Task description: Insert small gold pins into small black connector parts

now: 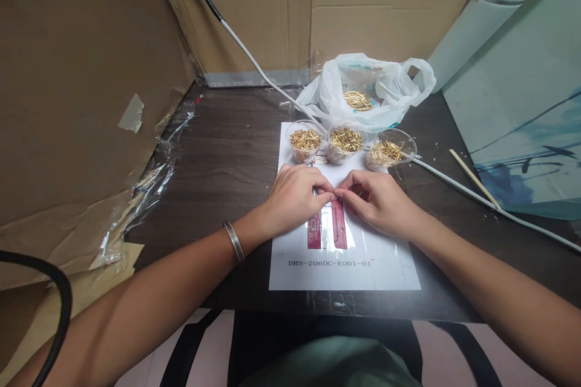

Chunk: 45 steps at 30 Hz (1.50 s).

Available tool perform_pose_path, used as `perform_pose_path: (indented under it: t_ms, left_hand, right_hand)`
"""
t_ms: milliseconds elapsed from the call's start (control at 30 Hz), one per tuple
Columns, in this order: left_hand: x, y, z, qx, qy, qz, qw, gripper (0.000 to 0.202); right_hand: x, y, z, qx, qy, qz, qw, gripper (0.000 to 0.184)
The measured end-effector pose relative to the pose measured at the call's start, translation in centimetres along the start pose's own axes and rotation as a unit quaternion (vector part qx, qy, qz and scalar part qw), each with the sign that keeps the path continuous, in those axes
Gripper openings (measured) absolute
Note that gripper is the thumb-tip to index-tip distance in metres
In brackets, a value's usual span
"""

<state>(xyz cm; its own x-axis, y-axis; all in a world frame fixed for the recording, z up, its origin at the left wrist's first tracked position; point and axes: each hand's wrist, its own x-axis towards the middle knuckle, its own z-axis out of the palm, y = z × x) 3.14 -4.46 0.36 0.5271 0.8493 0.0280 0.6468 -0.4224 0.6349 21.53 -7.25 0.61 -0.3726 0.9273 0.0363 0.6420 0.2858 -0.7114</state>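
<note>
My left hand (297,198) and my right hand (374,201) meet over a printed sheet (290,275), their thumbs and fingers pinched together. Whatever lies between the fingertips is too small to make out. Below them the sheet shows dark red printed shapes (339,230) and the text "DRS-206DC-E001-01". Just beyond my hands stand three clear plastic cups: a left cup (305,142), a middle cup (345,144) and a right cup (385,151), the right one tilted. Each holds small gold-coloured metal pins. A few thin pins lie on the sheet near the cups.
Behind the cups sits a white plastic bag (327,91) with more gold pins (358,101) inside. A white cable (254,60) crosses the dark table (218,151). At right lies a thin wooden stick (474,178). Cardboard walls (254,18) enclose the back and left; a white roll (476,30) leans at right.
</note>
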Motion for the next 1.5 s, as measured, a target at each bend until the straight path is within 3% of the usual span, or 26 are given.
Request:
perform_pose_path:
  t_ms: [167, 367, 533, 833, 1033, 1133, 1167, 1233, 1333, 1400, 1500]
  left_hand:
    - [-0.1, 0.2, 0.0, -0.009, -0.002, -0.015, 1.0, 0.009]
    - [-0.1, 0.1, 0.1, -0.012, 0.001, -0.007, 1.0, 0.009]
    - [-0.2, 0.0, 0.1, -0.003, 0.004, 0.005, 1.0, 0.008]
    - [-0.3, 0.0, 0.3, 0.006, 0.015, 0.025, 1.0, 0.011]
    - [-0.4, 0.1, 0.2, 0.02, 0.021, 0.034, 0.999, 0.01]
    - [-0.5, 0.1, 0.2, 0.034, 0.025, 0.047, 0.998, 0.011]
    - [-0.5, 0.0, 0.2, 0.039, 0.027, 0.054, 0.997, 0.011]
    - [-0.5, 0.0, 0.2, 0.051, 0.033, 0.07, 0.996, 0.012]
    - [-0.5, -0.1, 0.3, 0.073, 0.042, 0.091, 0.992, 0.012]
    - [-0.5, -0.1, 0.3, 0.082, 0.045, 0.1, 0.991, 0.013]
    - [-0.5, -0.1, 0.4, 0.087, 0.052, 0.106, 0.989, 0.014]
  right_hand:
    - [-0.2, 0.0, 0.2, 0.031, 0.009, 0.015, 0.999, 0.022]
    - [-0.3, -0.1, 0.1, 0.143, 0.053, 0.086, 0.985, 0.021]
    - [-0.7, -0.3, -0.1, 0.098, 0.08, 0.079, 0.989, 0.016]
    - [-0.6, -0.1, 0.0, 0.069, 0.043, 0.05, 0.995, 0.017]
    - [-1.0, -1.0, -1.8, -0.08, -0.004, 0.064, 0.995, 0.004]
    - [-1.3, -1.7, -2.8, -0.129, -0.028, 0.076, 0.988, 0.012]
    - [-1.4, -1.9, -3.2, -0.133, -0.011, 0.071, 0.989, 0.015]
    - [-1.3, -2.0, -4.0, -0.139, 0.078, 0.056, 0.986, 0.019]
    - [-0.7, -1.3, -5.4, -0.179, 0.208, 0.075, 0.959, 0.016]
    - [0.1, -0.7, -6.4, -0.206, 0.195, 0.116, 0.952, 0.017]
    - [1.4, -0.1, -7.4, -0.216, 0.115, 0.162, 0.956, 0.019]
